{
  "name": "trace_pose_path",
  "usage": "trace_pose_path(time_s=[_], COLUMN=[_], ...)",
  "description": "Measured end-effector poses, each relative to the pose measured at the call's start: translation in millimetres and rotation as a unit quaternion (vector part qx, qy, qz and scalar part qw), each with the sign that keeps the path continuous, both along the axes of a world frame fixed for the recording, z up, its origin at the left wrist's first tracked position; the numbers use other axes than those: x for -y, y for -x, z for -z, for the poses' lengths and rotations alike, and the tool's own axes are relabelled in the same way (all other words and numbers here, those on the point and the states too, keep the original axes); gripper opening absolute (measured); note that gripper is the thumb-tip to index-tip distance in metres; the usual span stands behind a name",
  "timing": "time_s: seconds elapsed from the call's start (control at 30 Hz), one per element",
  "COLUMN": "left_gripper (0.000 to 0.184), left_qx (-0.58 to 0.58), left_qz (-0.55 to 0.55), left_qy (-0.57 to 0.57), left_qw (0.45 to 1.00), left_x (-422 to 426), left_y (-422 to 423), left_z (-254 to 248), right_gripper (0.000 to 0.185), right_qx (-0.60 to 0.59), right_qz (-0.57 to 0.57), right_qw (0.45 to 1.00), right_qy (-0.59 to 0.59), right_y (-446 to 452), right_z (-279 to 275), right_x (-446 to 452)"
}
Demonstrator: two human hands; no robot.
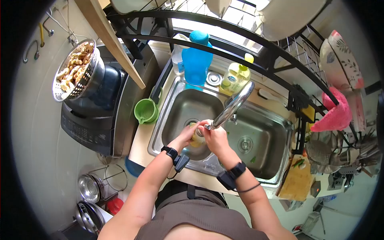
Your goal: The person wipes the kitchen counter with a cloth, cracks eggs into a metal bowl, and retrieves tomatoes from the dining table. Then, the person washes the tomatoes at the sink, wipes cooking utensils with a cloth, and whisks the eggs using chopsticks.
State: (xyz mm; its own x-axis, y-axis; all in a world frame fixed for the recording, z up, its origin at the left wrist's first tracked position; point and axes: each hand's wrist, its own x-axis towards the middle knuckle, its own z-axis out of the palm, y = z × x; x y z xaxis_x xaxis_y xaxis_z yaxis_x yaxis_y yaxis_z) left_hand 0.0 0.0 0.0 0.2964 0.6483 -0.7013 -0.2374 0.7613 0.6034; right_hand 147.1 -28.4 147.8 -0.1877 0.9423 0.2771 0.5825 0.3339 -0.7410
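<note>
My left hand (187,134) and my right hand (215,138) meet over the left sink basin (175,108), just below the spout of the chrome faucet (236,102). The fingers of both are curled together around something small and pale, mostly hidden by them, whose kind I cannot make out. Just below the fingers, a yellowish thing (197,141) shows between the hands; I cannot tell whether it is held or lies in the basin. Each wrist wears a black band with a small device.
Behind the sink stand a blue bottle (197,60) and a yellow soap bottle (236,78). A green cup (146,111) sits left. Green scraps lie in the right basin (268,140). A cutting board (297,180) is at right; a black rack (276,76) arches overhead.
</note>
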Motion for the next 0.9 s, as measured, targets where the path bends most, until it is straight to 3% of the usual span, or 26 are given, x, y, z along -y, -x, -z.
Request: trace_pose_path(time_s=[0.1,0.17,0.23,0.3,0.33,0.37,0.43,0.5,0.57,0.63,0.7,0.73,0.77,0.8,0.83,0.9], left_gripper=[0.028,0.024,0.022,0.026,0.03,0.03,0.034,0.04,0.04,0.042,0.042,0.042,0.044,0.047,0.047,0.057], left_qx=[0.073,0.247,0.22,0.183,0.211,0.211,0.195,0.19,0.28,0.302,0.317,0.313,0.239,0.165,0.165,-0.01], left_qz=[-0.003,-0.089,-0.136,-0.074,-0.103,-0.105,-0.165,-0.157,-0.129,-0.115,-0.117,-0.117,-0.105,-0.092,-0.091,-0.091], left_qy=[-0.049,-0.03,-0.021,-0.104,-0.034,-0.034,0.023,0.031,0.069,0.085,0.107,0.108,0.091,0.074,0.076,0.12], left_qw=[0.996,0.964,0.966,0.975,0.971,0.971,0.967,0.969,0.949,0.943,0.935,0.936,0.961,0.979,0.979,0.988], left_x=[-12,-32,-40,-44,-53,-51,-39,-32,-21,-6,4,5,6,7,7,7], left_y=[-19,-1,18,25,30,33,39,43,43,39,40,44,48,50,50,50], left_z=[9,27,15,7,39,29,-5,3,3,-12,-6,-5,-4,-4,-4,-8], right_gripper=[0.012,0.013,0.016,0.024,0.04,0.04,0.051,0.053,0.057,0.044,0.033,0.023,0.023,0.02,0.017,0.017], right_qx=[-0.014,-0.021,-0.034,-0.186,-0.281,-0.28,-0.466,-0.387,-0.417,-0.579,-0.612,-0.612,-0.614,-0.601,-0.58,-0.604], right_qz=[-0.024,-0.041,-0.057,-0.071,-0.068,-0.069,0.126,0.152,0.162,0.039,0.102,0.051,0.051,0.065,0.08,0.072], right_qw=[1.0,0.998,0.995,0.975,0.925,0.925,0.8,0.775,0.691,0.537,0.518,0.503,0.501,0.584,0.66,0.662], right_qy=[0.006,0.049,0.076,0.1,0.247,0.248,0.357,0.475,0.568,0.612,0.588,0.608,0.607,0.542,0.47,0.438], right_y=[4,21,34,31,22,13,3,14,30,41,42,41,34,29,23,22], right_z=[3,6,9,18,39,68,118,133,151,174,194,203,211,202,200,190], right_x=[-30,-45,-48,-39,-33,-27,-15,-11,-19,-33,-35,-45,-49,-54,-56,-54])
